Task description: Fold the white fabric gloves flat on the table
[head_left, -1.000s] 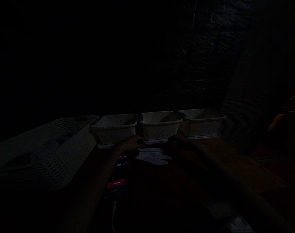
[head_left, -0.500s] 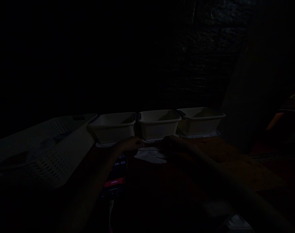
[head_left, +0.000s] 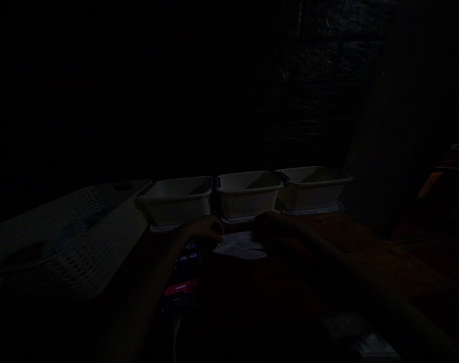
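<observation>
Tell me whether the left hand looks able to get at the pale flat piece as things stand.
Probably yes: the left hand is close by the left end of the pale flat piece, with nothing visible in the way. It's too dark to tell whether they touch.

This looks like a dim, makeshift work corner; whether it belongs to a home or a small workshop cannot be told. The signs of work are on the brown, wood-like tabletop [head_left: 361, 249]: a row of three pale rectangular plastic tubs [head_left: 250, 202], a large pale perforated plastic basket [head_left: 125, 229], a flat white cloth-like piece [head_left: 239, 246] and a black phone [head_left: 186, 274] showing lit digits. Darkness hides most of the surroundings.
</observation>
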The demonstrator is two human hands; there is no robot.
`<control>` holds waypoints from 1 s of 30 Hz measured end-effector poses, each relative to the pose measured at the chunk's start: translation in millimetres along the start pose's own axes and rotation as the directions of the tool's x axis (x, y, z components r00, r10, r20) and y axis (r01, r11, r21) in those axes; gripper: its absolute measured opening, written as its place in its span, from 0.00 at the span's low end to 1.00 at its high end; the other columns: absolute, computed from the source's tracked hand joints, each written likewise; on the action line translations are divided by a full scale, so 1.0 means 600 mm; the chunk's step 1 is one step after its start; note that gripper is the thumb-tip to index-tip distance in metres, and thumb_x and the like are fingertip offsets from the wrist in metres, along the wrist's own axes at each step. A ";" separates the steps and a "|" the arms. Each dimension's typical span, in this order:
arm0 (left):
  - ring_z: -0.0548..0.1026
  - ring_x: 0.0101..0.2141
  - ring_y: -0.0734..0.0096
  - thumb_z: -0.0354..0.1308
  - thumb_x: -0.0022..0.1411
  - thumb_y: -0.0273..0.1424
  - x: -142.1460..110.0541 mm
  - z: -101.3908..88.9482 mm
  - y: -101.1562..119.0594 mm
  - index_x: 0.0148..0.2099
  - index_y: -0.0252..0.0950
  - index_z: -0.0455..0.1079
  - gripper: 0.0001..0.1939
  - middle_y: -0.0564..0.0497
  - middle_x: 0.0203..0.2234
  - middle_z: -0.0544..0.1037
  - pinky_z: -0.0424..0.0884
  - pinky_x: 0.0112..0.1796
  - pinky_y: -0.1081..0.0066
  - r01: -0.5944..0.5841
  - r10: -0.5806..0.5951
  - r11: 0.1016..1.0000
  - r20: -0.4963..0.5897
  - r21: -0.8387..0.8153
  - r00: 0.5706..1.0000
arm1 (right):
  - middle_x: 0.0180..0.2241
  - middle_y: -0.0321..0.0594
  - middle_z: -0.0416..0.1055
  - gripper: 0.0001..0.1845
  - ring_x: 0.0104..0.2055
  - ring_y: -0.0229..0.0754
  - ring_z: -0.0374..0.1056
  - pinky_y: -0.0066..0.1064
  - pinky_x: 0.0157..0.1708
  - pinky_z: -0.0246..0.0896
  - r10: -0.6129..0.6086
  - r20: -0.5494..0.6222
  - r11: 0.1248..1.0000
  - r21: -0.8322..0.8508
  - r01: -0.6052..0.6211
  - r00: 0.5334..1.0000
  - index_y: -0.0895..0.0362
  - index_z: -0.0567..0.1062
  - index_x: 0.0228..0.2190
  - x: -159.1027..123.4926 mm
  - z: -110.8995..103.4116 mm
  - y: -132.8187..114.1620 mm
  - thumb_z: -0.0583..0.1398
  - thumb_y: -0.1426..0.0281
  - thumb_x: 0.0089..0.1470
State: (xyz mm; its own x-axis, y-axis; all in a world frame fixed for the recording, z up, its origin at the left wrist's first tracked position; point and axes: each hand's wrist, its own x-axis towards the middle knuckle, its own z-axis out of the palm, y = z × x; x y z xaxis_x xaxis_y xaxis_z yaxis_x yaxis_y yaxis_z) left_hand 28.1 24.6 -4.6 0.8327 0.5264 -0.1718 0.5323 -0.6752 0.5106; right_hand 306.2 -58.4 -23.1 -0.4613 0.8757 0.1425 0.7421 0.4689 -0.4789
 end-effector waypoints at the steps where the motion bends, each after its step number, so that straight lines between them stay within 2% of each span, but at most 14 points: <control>1: 0.71 0.34 0.69 0.61 0.47 0.39 -0.001 0.000 0.001 0.40 0.34 0.70 0.18 0.49 0.34 0.75 0.64 0.33 0.74 0.007 -0.007 1.000 -0.003 0.018 1.000 | 0.25 0.40 0.71 0.08 0.23 0.32 0.60 0.23 0.23 0.55 0.006 -0.014 1.000 0.001 -0.006 1.000 0.63 0.73 0.27 0.001 0.000 0.000 0.54 0.75 0.45; 7: 0.70 0.35 0.71 0.58 0.49 0.35 -0.007 -0.002 0.013 0.39 0.35 0.69 0.14 0.50 0.35 0.74 0.63 0.33 0.75 0.030 -0.022 0.994 -0.078 0.106 0.997 | 0.29 0.40 0.71 0.09 0.27 0.33 0.61 0.23 0.27 0.55 -0.007 -0.063 1.000 -0.020 0.005 0.998 0.63 0.72 0.30 -0.006 -0.012 -0.026 0.55 0.77 0.44; 11: 0.71 0.34 0.72 0.56 0.51 0.36 -0.007 -0.002 0.016 0.41 0.35 0.68 0.15 0.50 0.35 0.74 0.63 0.33 0.76 0.030 -0.024 0.998 -0.098 0.059 0.995 | 0.29 0.41 0.71 0.09 0.28 0.33 0.62 0.23 0.27 0.54 0.016 -0.092 0.997 -0.077 -0.023 0.996 0.63 0.73 0.31 -0.008 -0.013 -0.042 0.56 0.77 0.44; 15: 0.70 0.36 0.71 0.59 0.49 0.34 -0.002 0.000 0.018 0.42 0.34 0.67 0.17 0.50 0.36 0.73 0.63 0.34 0.75 -0.023 0.031 0.998 -0.149 0.056 0.988 | 0.28 0.42 0.71 0.08 0.26 0.33 0.61 0.23 0.25 0.53 0.027 -0.098 0.996 -0.084 -0.036 0.995 0.64 0.73 0.29 -0.005 -0.004 -0.037 0.55 0.76 0.46; 19: 0.70 0.35 0.73 0.58 0.50 0.30 0.000 0.002 0.021 0.37 0.34 0.67 0.11 0.51 0.34 0.73 0.62 0.35 0.76 -0.112 0.118 0.992 -0.097 0.065 0.988 | 0.28 0.43 0.71 0.07 0.26 0.34 0.61 0.24 0.26 0.54 0.010 -0.101 0.996 -0.082 -0.018 0.995 0.63 0.73 0.28 0.001 0.002 -0.021 0.56 0.75 0.45; 26: 0.70 0.35 0.73 0.58 0.49 0.29 0.001 -0.001 0.017 0.37 0.35 0.69 0.10 0.52 0.34 0.74 0.62 0.35 0.77 -0.128 0.129 0.990 -0.020 0.057 0.991 | 0.30 0.44 0.73 0.11 0.27 0.35 0.64 0.24 0.26 0.56 0.031 -0.053 0.998 -0.053 -0.034 0.998 0.64 0.75 0.33 -0.008 -0.012 -0.013 0.55 0.75 0.45; 30: 0.71 0.37 0.72 0.58 0.49 0.27 -0.003 -0.007 0.017 0.38 0.36 0.71 0.11 0.51 0.36 0.75 0.63 0.37 0.75 -0.105 0.106 0.994 -0.017 0.028 0.994 | 0.32 0.44 0.73 0.12 0.28 0.35 0.64 0.24 0.26 0.56 0.070 -0.043 0.996 -0.058 -0.072 0.997 0.63 0.75 0.34 -0.013 -0.019 -0.014 0.57 0.73 0.45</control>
State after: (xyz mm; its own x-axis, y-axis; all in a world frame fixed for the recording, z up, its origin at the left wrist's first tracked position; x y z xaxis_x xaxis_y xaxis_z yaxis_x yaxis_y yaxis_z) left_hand 31.2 18.7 4.4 0.8814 0.4611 -0.1022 0.4458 -0.7409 0.5023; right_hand 309.0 -67.6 -10.5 -0.3872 0.9104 0.1459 0.8005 0.4105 -0.4368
